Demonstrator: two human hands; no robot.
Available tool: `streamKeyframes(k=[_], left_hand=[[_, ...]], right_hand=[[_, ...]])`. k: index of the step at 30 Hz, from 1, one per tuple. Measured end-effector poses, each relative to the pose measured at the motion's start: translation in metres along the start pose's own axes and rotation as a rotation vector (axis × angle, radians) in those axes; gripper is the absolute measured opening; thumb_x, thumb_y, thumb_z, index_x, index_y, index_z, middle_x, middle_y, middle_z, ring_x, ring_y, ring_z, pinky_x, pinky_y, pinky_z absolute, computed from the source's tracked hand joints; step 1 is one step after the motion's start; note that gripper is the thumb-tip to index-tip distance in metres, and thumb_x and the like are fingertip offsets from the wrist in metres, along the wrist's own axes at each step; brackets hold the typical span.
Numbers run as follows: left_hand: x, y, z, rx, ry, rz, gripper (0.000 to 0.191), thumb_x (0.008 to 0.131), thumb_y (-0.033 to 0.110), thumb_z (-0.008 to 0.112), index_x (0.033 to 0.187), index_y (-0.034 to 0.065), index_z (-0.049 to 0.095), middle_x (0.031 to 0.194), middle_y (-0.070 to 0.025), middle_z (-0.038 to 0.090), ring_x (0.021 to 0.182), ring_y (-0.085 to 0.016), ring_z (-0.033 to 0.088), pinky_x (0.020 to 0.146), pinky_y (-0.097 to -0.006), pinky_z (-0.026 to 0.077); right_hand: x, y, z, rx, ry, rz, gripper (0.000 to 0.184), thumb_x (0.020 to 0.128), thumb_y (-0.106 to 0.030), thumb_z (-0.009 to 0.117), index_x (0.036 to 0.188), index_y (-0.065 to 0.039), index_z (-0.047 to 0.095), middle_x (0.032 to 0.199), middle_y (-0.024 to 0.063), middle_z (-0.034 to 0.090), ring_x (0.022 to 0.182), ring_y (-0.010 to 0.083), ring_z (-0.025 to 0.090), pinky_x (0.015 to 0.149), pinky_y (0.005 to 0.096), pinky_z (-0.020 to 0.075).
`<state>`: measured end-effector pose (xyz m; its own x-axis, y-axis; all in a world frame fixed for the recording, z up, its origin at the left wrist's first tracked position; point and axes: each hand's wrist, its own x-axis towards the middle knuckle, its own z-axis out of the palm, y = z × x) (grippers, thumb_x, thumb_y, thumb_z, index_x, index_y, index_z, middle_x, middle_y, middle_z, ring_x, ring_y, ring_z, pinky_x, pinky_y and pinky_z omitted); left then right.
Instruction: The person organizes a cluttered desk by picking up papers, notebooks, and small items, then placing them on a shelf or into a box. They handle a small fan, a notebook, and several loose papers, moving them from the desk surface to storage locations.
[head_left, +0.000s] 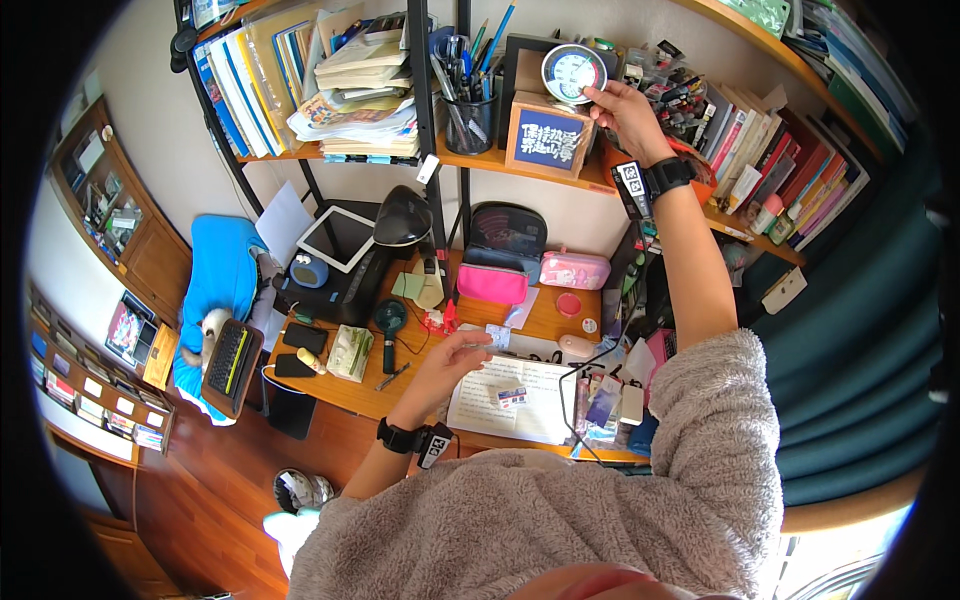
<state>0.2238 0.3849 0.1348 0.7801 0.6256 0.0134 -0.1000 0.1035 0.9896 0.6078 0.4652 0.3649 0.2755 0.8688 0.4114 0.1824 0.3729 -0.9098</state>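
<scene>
Up at the shelf, my right hand (634, 116) pinches the lower right rim of a round white dial gauge (574, 73), which looks like a thermometer-hygrometer. The gauge is at the top of a wooden-framed plaque (550, 139) with white characters on blue; whether it rests there is unclear. Over the desk, my left hand (448, 369) is empty, thumb and fingers apart. Below and right of it lies an open notebook (551, 405) with handwriting, a small printed packet (513, 397) on its page. A small pale blue sheet (498, 335) lies just beyond the left fingertips.
A mesh pen cup (469, 127) stands left of the plaque, books (787, 165) to the right. On the wooden desk (405, 397) are a pink pouch (493, 283), a tissue pack (350, 352), a handheld fan (390, 322) and a black printer (349, 289). A thin dark cable (562, 397) crosses the notebook's right side.
</scene>
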Motion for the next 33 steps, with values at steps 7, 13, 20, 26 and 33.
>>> streamKeyframes(k=[7,13,20,26,33], left_hand=[[0.004,-0.002,-0.002,0.023,-0.034,0.029,0.026,0.094,0.008,0.055,0.120,0.0022,0.055,0.118,-0.0052,0.059,0.105,-0.014,0.059,0.090,-0.0268,0.047],[0.000,-0.027,-0.016,0.258,-0.127,0.068,0.028,0.094,0.018,0.059,0.118,0.0037,0.058,0.112,-0.0041,0.061,0.102,-0.010,0.057,0.086,-0.0260,0.047],[-0.049,-0.092,-0.051,0.404,-0.087,-0.329,0.040,0.094,0.032,0.059,0.122,0.0030,0.056,0.113,-0.0092,0.062,0.104,-0.017,0.057,0.090,-0.0298,0.045],[-0.086,-0.162,-0.137,0.671,0.191,-0.494,0.065,0.085,0.042,0.065,0.132,0.0009,0.048,0.130,-0.0210,0.050,0.120,-0.033,0.048,0.102,-0.0393,0.039],[-0.055,-0.199,-0.243,1.280,0.517,-0.565,0.061,0.081,0.044,0.065,0.125,0.0034,0.055,0.123,-0.0271,0.054,0.114,-0.041,0.051,0.094,-0.0463,0.044]], right_hand=[[0.001,0.011,-0.007,-0.020,-0.020,-0.020,0.017,0.090,-0.015,0.066,0.100,-0.002,0.062,0.077,-0.0001,0.061,0.065,0.0054,0.055,0.058,0.0167,0.0414],[-0.036,-0.015,-0.008,-0.402,0.221,0.090,0.032,0.093,-0.032,0.058,0.111,-0.007,0.067,0.095,0.0001,0.066,0.073,0.0054,0.057,0.068,0.0197,0.0459],[-0.167,-0.043,0.040,-0.541,0.262,-0.142,0.040,0.099,-0.024,0.046,0.134,-0.004,0.050,0.133,0.0076,0.053,0.111,0.0161,0.054,0.098,0.0312,0.0400],[-0.259,-0.019,0.066,-0.039,-0.252,0.287,0.064,0.088,-0.043,0.063,0.129,0.003,0.046,0.104,0.0119,0.061,0.073,0.0103,0.056,0.047,0.0175,0.0423],[-0.372,0.074,0.075,0.444,-0.073,1.072,0.044,0.093,-0.034,0.057,0.121,0.000,0.052,0.099,0.0106,0.063,0.072,0.0155,0.059,0.045,0.0218,0.0420]])
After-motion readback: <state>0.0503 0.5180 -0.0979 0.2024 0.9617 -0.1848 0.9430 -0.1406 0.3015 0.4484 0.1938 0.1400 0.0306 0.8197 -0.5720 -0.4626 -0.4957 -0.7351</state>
